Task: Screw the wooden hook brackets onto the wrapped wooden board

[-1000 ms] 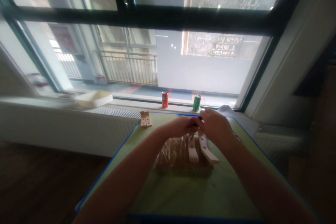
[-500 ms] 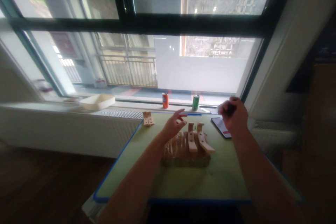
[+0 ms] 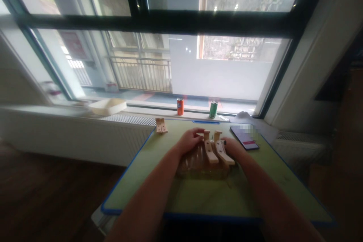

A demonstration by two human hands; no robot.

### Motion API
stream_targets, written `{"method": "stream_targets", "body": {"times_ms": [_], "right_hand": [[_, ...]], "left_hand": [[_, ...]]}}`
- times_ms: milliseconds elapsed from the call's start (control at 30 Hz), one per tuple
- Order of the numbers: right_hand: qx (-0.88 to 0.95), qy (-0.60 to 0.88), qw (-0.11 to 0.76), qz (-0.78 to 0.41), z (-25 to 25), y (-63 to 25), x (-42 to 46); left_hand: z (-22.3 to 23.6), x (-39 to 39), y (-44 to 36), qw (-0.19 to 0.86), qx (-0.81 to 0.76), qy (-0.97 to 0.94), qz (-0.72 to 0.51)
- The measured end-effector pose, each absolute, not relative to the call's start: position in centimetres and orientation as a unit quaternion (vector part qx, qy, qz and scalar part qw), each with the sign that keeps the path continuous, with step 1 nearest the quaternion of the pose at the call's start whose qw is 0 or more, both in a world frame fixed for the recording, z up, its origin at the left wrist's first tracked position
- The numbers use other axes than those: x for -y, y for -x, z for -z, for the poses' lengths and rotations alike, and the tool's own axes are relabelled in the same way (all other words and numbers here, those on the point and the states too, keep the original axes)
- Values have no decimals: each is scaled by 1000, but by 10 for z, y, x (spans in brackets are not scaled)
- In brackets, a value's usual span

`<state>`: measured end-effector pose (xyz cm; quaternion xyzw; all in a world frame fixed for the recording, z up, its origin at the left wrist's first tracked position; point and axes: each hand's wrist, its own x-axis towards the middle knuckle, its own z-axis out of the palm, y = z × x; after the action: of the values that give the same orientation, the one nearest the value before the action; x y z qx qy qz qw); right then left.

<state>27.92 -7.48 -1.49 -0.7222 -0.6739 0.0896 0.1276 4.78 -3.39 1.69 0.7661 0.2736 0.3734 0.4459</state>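
We hold 2 bare arms stretched forward, angled inward; our left forearm (image 3: 153, 181) slants rightward to the left hand (image 3: 189, 140), back uppermost, fingers gently bent and pointing right; our right forearm (image 3: 263, 185) slants leftward to the right hand (image 3: 233, 146), lower, its fingers mostly hidden; our 2 hands stay apart.

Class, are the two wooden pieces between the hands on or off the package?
On: both wooden pieces lie across the top of the package.
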Motion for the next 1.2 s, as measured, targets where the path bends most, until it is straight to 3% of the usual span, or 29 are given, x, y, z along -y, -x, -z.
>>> {"method": "stream_targets", "body": {"times_ms": [867, 1200], "right_hand": [[631, 763, 92, -106, 22, -283, 71], [610, 768, 192, -15, 16, -280, 75]], "left_hand": [[-8, 26, -49, 434, -272, -774, -371], [-12, 29, -48, 439, -280, -778, -350]]}}
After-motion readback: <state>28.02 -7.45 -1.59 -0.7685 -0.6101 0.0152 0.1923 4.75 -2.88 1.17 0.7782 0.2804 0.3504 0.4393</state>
